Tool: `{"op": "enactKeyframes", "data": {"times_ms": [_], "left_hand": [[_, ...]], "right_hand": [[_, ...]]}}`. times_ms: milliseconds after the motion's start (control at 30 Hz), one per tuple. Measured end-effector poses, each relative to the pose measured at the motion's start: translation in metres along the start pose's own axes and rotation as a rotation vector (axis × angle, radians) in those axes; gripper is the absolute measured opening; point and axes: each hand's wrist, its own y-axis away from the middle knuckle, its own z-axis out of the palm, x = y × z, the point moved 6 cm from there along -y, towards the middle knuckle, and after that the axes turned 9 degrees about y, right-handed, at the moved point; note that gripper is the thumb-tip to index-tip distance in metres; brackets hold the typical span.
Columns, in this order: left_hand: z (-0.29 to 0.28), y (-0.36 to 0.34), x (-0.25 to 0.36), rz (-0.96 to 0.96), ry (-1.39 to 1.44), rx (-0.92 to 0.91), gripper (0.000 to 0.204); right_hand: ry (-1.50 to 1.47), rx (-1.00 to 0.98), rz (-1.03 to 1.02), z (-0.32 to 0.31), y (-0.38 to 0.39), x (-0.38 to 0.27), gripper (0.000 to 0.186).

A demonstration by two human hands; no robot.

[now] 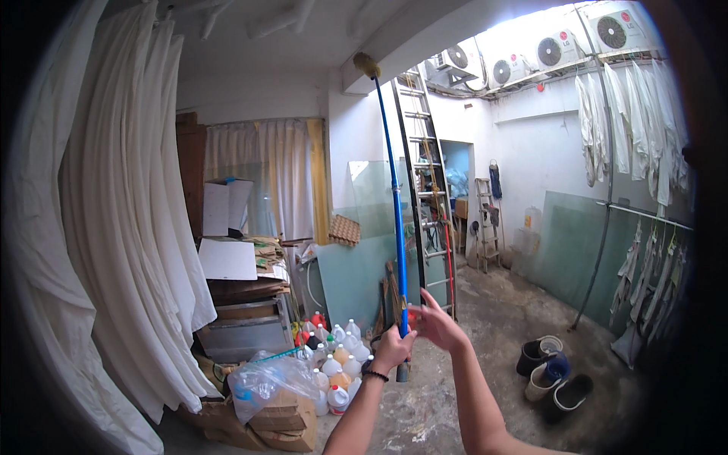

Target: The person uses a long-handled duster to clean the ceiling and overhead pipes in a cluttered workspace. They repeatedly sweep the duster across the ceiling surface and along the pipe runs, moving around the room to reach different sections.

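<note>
A long blue telescopic pole [397, 243] stands nearly upright, its fuzzy yellowish duster head [367, 65] raised at the concrete beam near the ceiling. My left hand [395, 347] is closed round the lower pole, with a dark bracelet on that wrist. My right hand [436, 323] is just right of the pole above my left hand, fingers apart; whether its fingertips touch the pole is unclear. Behind the pole, a tall ladder [429, 189] with ropes leans upward.
White curtains [114, 197] hang left. Jugs [341, 364] and bagged cardboard [277, 425] sit on the floor. Glass panes [341, 280] lean behind. Right are several buckets [553, 368], a stepladder [487, 227] and hanging white garments [629, 129] on racks, below outdoor air-conditioner units [550, 51].
</note>
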Motion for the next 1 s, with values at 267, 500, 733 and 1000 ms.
{"op": "enactKeyframes", "data": {"times_ms": [267,500,733,1000], "left_hand": [[-0.008,0.023,0.017,-0.062,-0.066,-0.015,0.023],[-0.017,0.003,0.038,-0.019,-0.058,-0.027,0.022],[-0.034,-0.043,0.057,-0.005,-0.115,-0.059,0.020],[-0.055,-0.062,0.056,0.121,0.137,0.075,0.033]], "right_hand": [[0.225,0.337,-0.152,0.024,-0.110,-0.041,0.057],[0.251,0.425,-0.235,0.029,-0.135,-0.057,0.059],[0.303,0.466,-0.225,0.029,-0.175,-0.082,0.052],[0.362,0.520,-0.255,0.024,-0.227,-0.082,0.052]]}}
